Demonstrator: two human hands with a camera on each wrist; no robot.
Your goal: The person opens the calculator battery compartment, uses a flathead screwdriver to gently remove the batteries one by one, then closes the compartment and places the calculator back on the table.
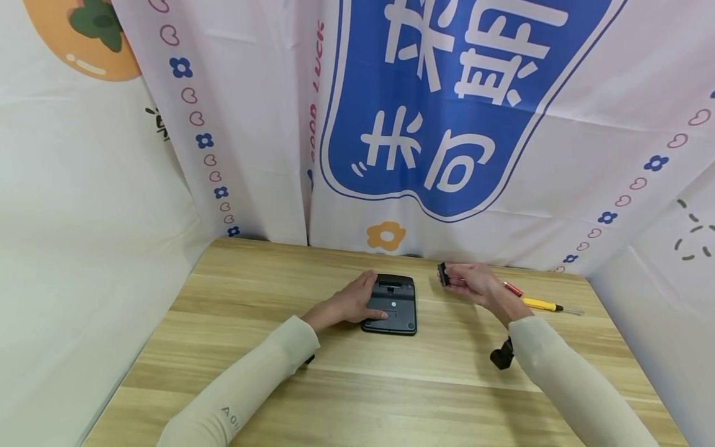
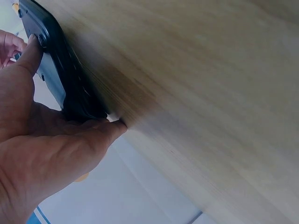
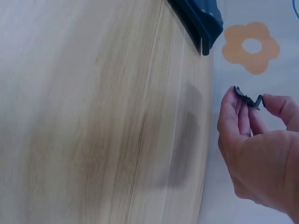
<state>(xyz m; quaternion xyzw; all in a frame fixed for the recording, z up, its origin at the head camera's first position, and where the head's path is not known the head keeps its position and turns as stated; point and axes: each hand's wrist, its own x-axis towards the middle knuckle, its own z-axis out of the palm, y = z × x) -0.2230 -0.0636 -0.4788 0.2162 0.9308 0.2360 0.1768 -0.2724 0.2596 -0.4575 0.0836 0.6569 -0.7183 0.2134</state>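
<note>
A black calculator (image 1: pixel 401 321) lies back side up on the wooden table, with its battery compartment (image 1: pixel 391 285) uncovered. My left hand (image 1: pixel 357 302) grips its left side, the thumb (image 2: pixel 32 56) across the back and the fingers along the edge. To the right of the calculator, my right hand (image 1: pixel 473 282) holds a small black battery cover (image 1: pixel 443 274) above the table. The right wrist view shows this cover (image 3: pixel 246 99) between thumb and fingertips, its bent clip toward the thumb. In that view one end of the calculator (image 3: pixel 200 21) appears at the top.
Beyond my right hand lie a yellow-handled screwdriver (image 1: pixel 539 304) and a red-handled tool (image 1: pixel 512 289), partly hidden by the hand. A printed cloth curtain (image 1: pixel 268 155) hangs along the table's back edge, with pale cloth at both sides.
</note>
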